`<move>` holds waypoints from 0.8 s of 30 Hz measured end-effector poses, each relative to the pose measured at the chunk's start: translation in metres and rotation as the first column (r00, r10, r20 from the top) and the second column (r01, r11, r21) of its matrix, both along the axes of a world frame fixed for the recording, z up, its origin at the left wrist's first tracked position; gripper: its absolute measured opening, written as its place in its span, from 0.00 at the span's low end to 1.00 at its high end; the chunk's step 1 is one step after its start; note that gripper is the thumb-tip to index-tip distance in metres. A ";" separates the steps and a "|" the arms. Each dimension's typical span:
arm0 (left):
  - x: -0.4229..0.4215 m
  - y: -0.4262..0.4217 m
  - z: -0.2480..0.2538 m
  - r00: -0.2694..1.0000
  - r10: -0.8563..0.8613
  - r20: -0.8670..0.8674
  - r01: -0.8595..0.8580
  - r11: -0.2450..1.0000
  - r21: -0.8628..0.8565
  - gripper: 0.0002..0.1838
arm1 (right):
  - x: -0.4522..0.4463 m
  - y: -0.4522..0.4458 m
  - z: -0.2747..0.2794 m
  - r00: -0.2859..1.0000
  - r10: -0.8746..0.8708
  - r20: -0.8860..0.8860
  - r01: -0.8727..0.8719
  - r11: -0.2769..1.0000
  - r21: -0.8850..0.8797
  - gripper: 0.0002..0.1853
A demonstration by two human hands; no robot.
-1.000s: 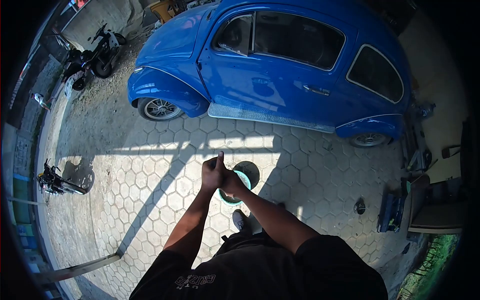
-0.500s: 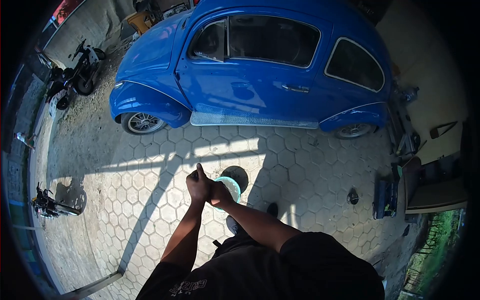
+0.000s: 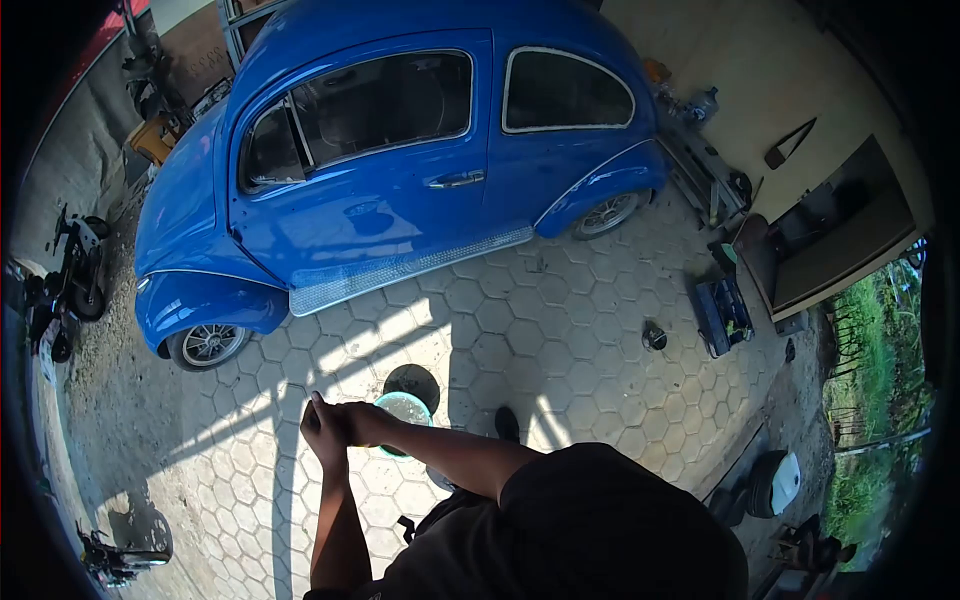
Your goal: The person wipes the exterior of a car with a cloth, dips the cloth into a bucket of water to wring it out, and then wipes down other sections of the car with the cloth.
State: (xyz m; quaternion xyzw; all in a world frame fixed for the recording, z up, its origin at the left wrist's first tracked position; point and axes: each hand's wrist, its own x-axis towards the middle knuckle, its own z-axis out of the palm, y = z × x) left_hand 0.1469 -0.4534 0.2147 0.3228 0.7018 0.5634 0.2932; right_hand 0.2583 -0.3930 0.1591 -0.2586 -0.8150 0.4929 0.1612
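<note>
My left hand (image 3: 325,432) and my right hand (image 3: 368,424) are pressed together in front of my body, fingers closed. Whatever lies between them, if anything, is too small to make out. Just beyond and below my right hand, a round turquoise-rimmed bucket (image 3: 408,408) rests on the hexagonal paving (image 3: 490,350), partly covered by my hand and forearm. Its dark shadow falls on the paving behind it.
A blue car (image 3: 400,215) stands across the front. Motorbikes stand at the left, one near the car (image 3: 80,270). To the right are an open blue toolbox (image 3: 722,315), a small dark round object (image 3: 654,336) and a wooden cabinet (image 3: 840,240).
The view has swung to the right, so the car, bucket and motorbikes sit further left. My hands remain clasped together. A white-topped container has come into view at the lower right.
</note>
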 end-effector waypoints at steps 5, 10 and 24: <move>-0.008 -0.018 0.019 0.970 -0.242 0.039 0.237 0.967 0.095 0.16 | -0.012 0.002 -0.055 0.975 -0.076 -0.209 0.009 0.953 -0.302 0.33; -0.006 -0.033 0.028 0.931 -0.365 0.015 0.364 0.929 0.065 0.15 | 0.019 0.012 0.006 0.997 -0.080 -0.003 0.078 0.981 -0.179 0.45; -0.031 -0.053 -0.002 0.951 -0.127 -0.281 0.077 0.980 -0.184 0.14 | 0.235 0.053 -0.045 0.836 -0.389 0.386 0.452 0.888 -0.082 0.25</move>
